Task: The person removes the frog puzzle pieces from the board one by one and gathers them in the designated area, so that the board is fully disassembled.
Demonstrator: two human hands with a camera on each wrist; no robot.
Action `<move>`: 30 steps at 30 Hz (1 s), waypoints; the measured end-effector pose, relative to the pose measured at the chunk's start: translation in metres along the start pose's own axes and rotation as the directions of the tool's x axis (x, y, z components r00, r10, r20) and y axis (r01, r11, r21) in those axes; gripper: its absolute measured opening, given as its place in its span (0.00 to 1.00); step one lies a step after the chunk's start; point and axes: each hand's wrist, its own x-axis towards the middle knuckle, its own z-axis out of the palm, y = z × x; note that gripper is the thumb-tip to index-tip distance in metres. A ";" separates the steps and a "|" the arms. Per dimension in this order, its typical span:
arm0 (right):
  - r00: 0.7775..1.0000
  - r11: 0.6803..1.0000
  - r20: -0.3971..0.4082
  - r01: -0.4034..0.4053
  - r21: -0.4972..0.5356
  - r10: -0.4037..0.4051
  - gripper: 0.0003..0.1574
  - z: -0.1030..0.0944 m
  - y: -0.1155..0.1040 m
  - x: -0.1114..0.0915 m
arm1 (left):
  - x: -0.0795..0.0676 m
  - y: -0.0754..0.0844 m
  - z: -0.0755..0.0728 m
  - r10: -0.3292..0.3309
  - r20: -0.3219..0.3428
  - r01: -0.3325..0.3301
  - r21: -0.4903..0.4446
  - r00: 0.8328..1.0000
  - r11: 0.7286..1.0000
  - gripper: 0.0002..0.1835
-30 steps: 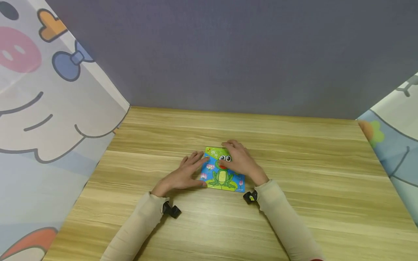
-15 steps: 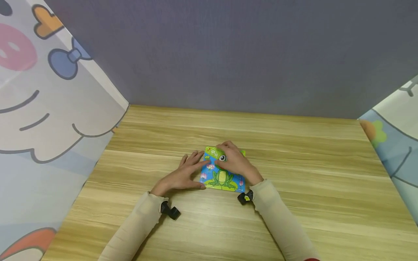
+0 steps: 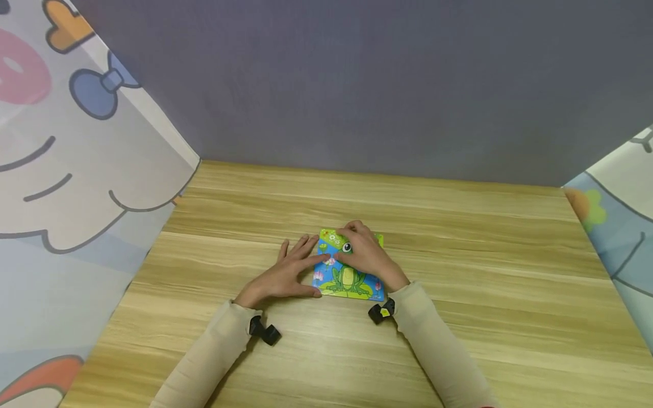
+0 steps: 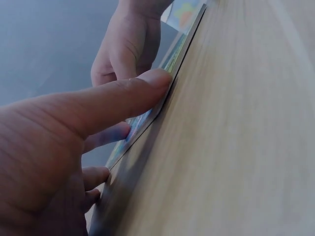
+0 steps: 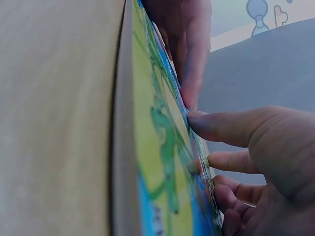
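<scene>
frog picture board (image 3: 348, 277) lies face up on the wooden table (image 3: 326, 351), between and partly under the two hands. at its near left corner rests the thumb of the left hand (image 3: 285, 277), which is spread wide with its fingers fairly straight; its index finger reaches onto the picture. that light hold is probably the weak point: a sideways push from the other hand might slide or twist the board, as little seems to brace its right side. further up, the right hand (image 3: 367, 252) bends over the frog's head, thumb and fingertips touching the surface; whether it pinches a loose part i cannot tell. if it does, uneven pressure could tip that part or leave it proud. the frog's feet point to the person, its head to the grey wall (image 3: 357, 90). the board looks close to square, so no long axis stands out; its sides run roughly with the table's far edge.
</scene>
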 end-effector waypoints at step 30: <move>0.998 0.997 -0.013 -0.058 0.051 0.059 0.35 0.002 -0.002 0.003 | 0.002 0.001 -0.002 0.012 -0.004 -0.012 0.002 1.000 1.000 0.43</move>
